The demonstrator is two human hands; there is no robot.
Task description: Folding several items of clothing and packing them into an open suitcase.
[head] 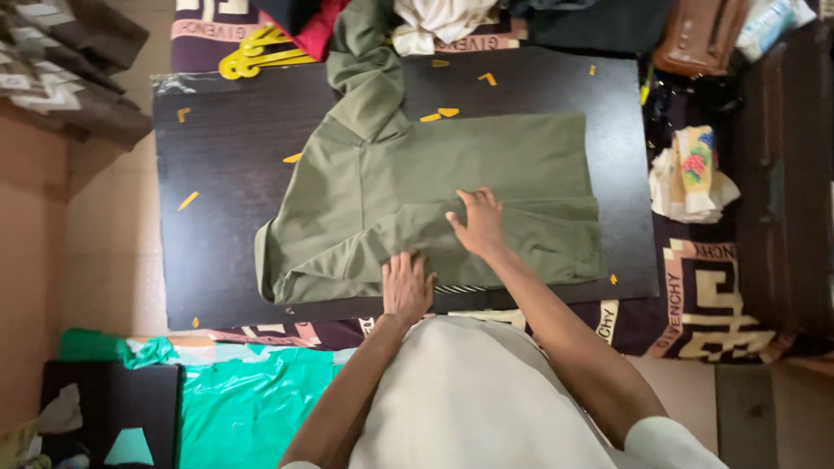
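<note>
An olive-green fabric shirt [434,195] lies spread flat on the dark rectangular wooden counter [217,226], covering its centre and reaching toward the right edge. One sleeve extends past the far edge. The bottom portion is folded over along the near edge.

The left hand [408,285] rests palm down on the shirt at the near edge, fingers spread flat, gripping nothing. The right hand [478,221] presses palm down on the folded band, just right of the left hand, fingers open and flat, gripping nothing.

Small yellow tape markers [188,201] are scattered over the counter surface. Yellow plastic hangers [256,52] lie beyond the far left corner. A green plastic sheet [243,399] lies below the near left corner.
</note>
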